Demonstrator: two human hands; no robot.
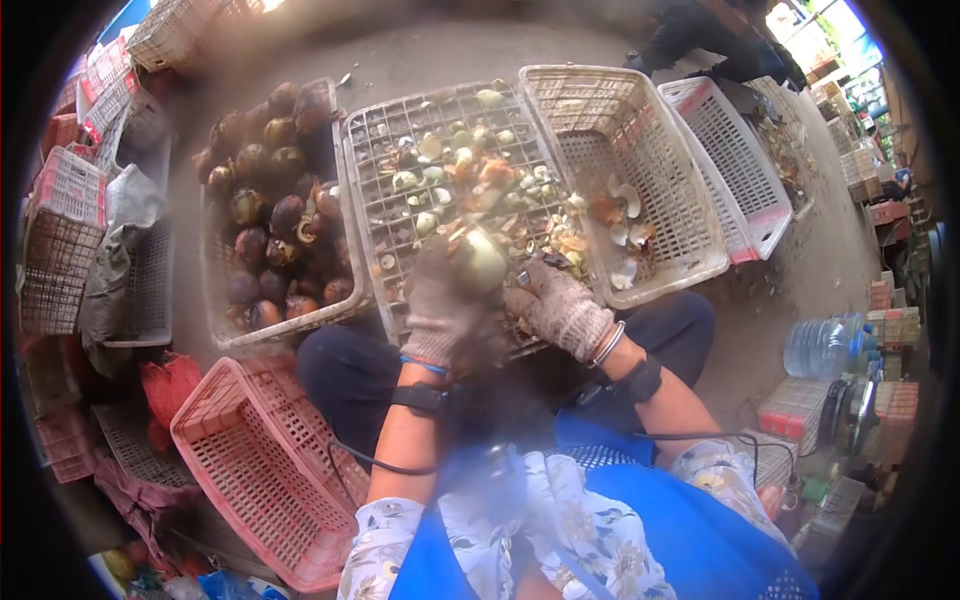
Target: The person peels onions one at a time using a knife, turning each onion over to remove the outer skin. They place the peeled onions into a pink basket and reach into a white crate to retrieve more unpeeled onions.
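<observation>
Smooth fruit and loose scraps make the hold uncertain

At the left, the dirty white plastic crate point(290, 326) is heaped with dark brown-purple round fruits point(288, 213). The upper ones may roll over the rim if an elbow knocks the crate.

Next, the left hand point(438, 302), in a grey knitted glove, holds a pale green, smooth, round fruit point(484, 262) over the near part of the off-white plastic grid point(378, 200). Its fingers seem curled against the side of the fruit, but they are blurred. If the surface is wet, the fruit could slip and fall among the pale broken scraps point(465, 160), which may also roll under the glove.

The right hand point(568, 305), also gloved, is just beside the fruit, its fingers bent inward. I cannot tell what they pinch. If it is a blade, a slip could bring it to the left fingers, because both hands are so near.

Farther right, the tall-sided off-white crate point(665, 185) contains curved pale peels; scraps swept carelessly could drop there.
</observation>
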